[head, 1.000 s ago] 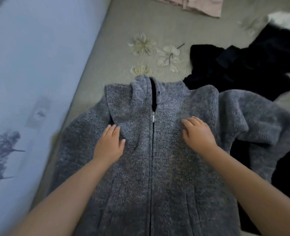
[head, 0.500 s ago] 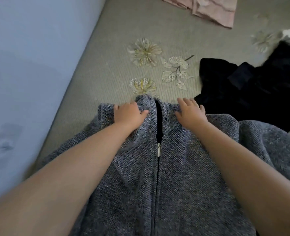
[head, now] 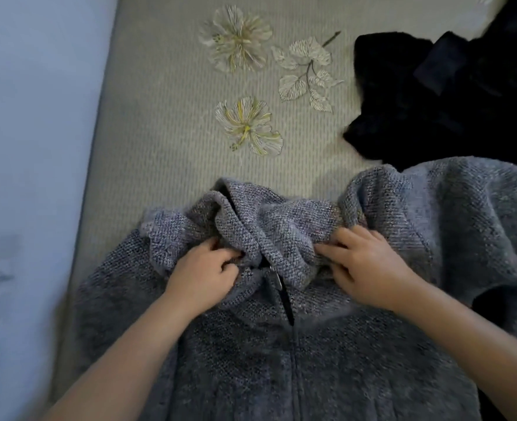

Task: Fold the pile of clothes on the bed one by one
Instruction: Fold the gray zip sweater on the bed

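The grey knitted zip-front jacket (head: 281, 344) lay front-up at 6 o'clock on the striped flower-embroidered bedspread (head: 166, 123). Left hand (head: 204, 276) and right hand (head: 369, 270) gripped its bunched collar; folding had barely begun. A black fleece garment (head: 451, 95) at 2 o'clock lay unfolded.

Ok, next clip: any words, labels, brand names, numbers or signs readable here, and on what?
None can be read.
grey knit jacket: no tag, logo or print shows; its zipper pull is too small and blurred to show any mark.
black garment: no label visible.
bed cover: only embroidered flowers and leaves, no lettering.
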A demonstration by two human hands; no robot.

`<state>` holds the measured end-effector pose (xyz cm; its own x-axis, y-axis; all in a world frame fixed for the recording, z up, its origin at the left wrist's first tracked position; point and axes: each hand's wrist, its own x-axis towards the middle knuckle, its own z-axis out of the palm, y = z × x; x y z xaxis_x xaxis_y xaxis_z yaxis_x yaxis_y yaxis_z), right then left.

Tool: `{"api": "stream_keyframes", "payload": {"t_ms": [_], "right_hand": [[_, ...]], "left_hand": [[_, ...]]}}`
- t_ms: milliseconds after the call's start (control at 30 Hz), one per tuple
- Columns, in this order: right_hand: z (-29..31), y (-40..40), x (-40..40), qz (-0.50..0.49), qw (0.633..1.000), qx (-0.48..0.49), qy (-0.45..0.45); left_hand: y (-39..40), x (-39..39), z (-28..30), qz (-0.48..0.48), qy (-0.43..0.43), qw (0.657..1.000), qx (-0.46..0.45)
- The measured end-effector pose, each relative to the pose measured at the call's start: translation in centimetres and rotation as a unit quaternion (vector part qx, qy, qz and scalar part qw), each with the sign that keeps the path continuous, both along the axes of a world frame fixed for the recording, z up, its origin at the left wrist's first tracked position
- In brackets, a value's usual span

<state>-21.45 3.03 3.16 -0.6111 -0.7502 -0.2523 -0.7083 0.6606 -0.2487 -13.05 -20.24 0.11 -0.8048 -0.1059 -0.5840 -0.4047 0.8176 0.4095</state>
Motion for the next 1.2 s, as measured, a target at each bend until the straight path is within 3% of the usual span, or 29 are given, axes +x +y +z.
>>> {"api": "stream_keyframes", "payload": {"t_ms": [33, 100, 167, 267, 367, 467, 533, 600, 667, 700, 733, 833, 900, 1000, 1100, 1200], "right_hand": [[0.0, 0.0, 0.2, -0.036, 0.999, -0.006, -0.039], [-0.3, -1.3, -0.8, -0.119, 0.992, -0.029, -0.026], [-1.1, -3.3, -2.8, -0.170, 0.985, 0.039, 0.002], [-2.5, -5.7, -6.4, -0.111, 0.966, 0.206, -0.105], [-1.7, -7.1, -8.1, -0.109, 0.957, 0.202, -0.176], [1.2, -7.0, -9.4, -0.186, 0.970, 0.095, -0.124], [4.0, -6.5, -10.8, -0.242, 0.968, -0.049, -0.032], [7.0, -6.6, -12.2, -0.265, 0.925, -0.252, 0.105], [8.9, -7.1, -13.3, -0.263, 0.869, -0.364, 0.207], [9.0, -7.6, -13.8, -0.274, 0.862, -0.373, 0.207], [8.5, -8.0, -14.5, -0.296, 0.870, -0.355, 0.171], [5.6, -8.4, -16.4, -0.366, 0.923, -0.120, -0.024], [3.2, -8.0, -16.3, -0.338, 0.940, 0.006, -0.055], [-0.9, -6.4, -13.3, -0.274, 0.957, 0.086, -0.039], [-4.4, -3.7, -9.9, -0.277, 0.947, 0.163, -0.015], [-5.7, -1.7, -8.9, -0.269, 0.938, 0.220, 0.012]], "left_hand": [[0.5, -0.1, 0.1, 0.024, 0.005, 1.000, 0.006], [1.3, -0.9, 0.1, 0.099, 0.056, 0.993, -0.009], [2.1, -2.0, 0.0, 0.161, 0.105, 0.981, -0.035], [3.0, -2.8, -0.1, 0.234, 0.122, 0.964, -0.032], [3.0, -2.7, 0.6, 0.256, 0.157, 0.954, -0.012], [1.7, -4.2, 3.3, 0.266, 0.276, 0.923, -0.006], [0.4, -6.7, 5.9, 0.250, 0.395, 0.884, -0.013], [-0.6, -9.5, 8.2, 0.197, 0.515, 0.833, -0.050], [-0.8, -12.0, 9.5, 0.154, 0.587, 0.790, -0.088], [-0.8, -13.2, 9.6, 0.154, 0.584, 0.791, -0.099], [-0.7, -14.3, 9.4, 0.164, 0.547, 0.816, -0.096], [-0.9, -16.3, 6.8, 0.200, 0.262, 0.934, -0.135], [-1.0, -16.0, 4.6, 0.192, 0.125, 0.960, -0.161], [-0.5, -12.5, 1.0, 0.142, 0.072, 0.973, -0.170], [-1.0, -7.9, -2.3, 0.115, 0.042, 0.977, -0.174], [-2.3, -5.4, -4.0, 0.116, 0.076, 0.974, -0.181]]}}
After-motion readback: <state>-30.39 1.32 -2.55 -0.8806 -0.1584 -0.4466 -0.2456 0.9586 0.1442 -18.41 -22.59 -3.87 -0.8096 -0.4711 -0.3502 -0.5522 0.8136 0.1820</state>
